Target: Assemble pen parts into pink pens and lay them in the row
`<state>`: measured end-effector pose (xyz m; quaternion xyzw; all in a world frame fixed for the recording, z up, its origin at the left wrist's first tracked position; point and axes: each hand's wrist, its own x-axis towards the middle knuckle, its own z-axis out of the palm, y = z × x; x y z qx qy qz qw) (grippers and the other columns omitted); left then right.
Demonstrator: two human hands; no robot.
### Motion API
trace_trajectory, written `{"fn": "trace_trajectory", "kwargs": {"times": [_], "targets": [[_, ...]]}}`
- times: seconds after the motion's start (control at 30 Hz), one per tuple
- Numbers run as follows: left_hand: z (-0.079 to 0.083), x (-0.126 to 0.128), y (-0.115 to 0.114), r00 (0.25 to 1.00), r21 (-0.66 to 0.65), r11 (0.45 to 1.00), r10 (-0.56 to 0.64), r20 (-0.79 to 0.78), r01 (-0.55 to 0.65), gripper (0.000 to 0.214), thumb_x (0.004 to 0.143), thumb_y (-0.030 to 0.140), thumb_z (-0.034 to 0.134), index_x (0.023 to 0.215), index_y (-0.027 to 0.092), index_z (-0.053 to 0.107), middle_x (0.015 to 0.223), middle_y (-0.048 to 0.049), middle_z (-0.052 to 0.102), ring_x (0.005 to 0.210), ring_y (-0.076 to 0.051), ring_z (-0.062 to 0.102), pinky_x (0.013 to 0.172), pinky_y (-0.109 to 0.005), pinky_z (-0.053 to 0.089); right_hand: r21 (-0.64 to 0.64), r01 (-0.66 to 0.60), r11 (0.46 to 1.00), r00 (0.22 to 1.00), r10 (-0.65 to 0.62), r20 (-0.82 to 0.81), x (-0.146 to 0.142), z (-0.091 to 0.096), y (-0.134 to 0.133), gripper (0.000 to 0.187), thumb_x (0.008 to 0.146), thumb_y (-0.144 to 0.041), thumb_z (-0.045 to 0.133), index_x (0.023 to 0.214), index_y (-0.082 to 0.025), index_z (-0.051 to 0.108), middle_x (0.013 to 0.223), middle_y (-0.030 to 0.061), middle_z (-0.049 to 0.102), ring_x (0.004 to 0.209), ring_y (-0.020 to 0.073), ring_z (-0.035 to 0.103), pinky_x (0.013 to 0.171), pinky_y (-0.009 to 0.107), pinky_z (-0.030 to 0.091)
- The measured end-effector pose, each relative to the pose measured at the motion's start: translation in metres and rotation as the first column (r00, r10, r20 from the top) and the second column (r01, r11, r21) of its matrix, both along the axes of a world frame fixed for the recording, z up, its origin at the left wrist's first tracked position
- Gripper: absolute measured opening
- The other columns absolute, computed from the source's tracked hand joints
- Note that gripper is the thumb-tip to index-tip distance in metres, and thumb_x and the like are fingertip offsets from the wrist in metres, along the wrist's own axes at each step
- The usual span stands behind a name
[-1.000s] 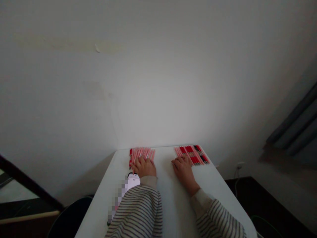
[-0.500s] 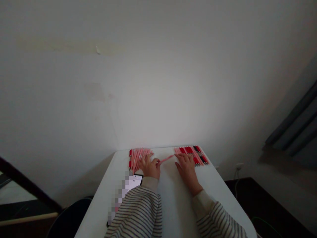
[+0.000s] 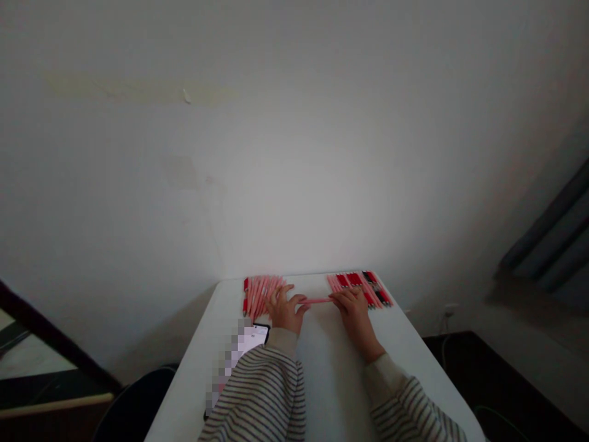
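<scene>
A slim pink pen lies level between my two hands. Its left end is pinched between the thumb and forefinger of my left hand. The fingers of my right hand close on the other end. Just left of my left hand is a loose pile of pink pens, some with red ends, partly hidden by my fingers. Beyond my right hand, more pens with red and black parts lie side by side in rows.
Everything rests on a white table pushed against a pale wall. A phone with a lit screen lies by my left forearm, partly blurred out. A dark rounded chair stands left of the table. A wall socket is at right.
The pen has swung from slanted to nearly level. My right hand has come down a little and its fingers now close round the pen's end. The view has shifted slightly.
</scene>
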<state>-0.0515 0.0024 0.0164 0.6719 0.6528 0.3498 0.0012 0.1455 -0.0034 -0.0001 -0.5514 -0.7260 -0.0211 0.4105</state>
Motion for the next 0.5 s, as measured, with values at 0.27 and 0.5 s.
{"fn": "trace_trajectory", "kwargs": {"times": [0.27, 0.5], "targets": [[0.0001, -0.0022, -0.0003, 1.000, 0.031, 0.999, 0.029, -0.002, -0.029, 0.010, 0.072, 0.038, 0.069, 0.081, 0.039, 0.073, 0.123, 0.0033, 0.060, 0.122, -0.024, 0.043, 0.110, -0.052, 0.021, 0.026, -0.018, 0.999, 0.994, 0.021, -0.107, 0.0049, 0.0024, 0.0010, 0.027, 0.092, -0.031, 0.045, 0.097, -0.024, 0.070, 0.095, 0.0063, 0.068, 0.095, 0.0227, 0.048, 0.088, 0.038, 0.039], [0.0012, 0.0018, -0.0039, 0.999, 0.003, 1.000, 0.011, -0.050, -0.011, 0.008, 0.075, 0.041, 0.065, 0.076, 0.037, 0.072, 0.121, 0.0078, 0.063, 0.123, -0.025, 0.040, 0.109, -0.057, 0.015, 0.040, -0.015, 0.999, 0.980, 0.023, -0.200, 0.0081, -0.0043, 0.0035, 0.026, 0.091, -0.032, 0.048, 0.092, -0.020, 0.071, 0.096, 0.0068, 0.068, 0.097, 0.0238, 0.046, 0.090, 0.038, 0.039]]}}
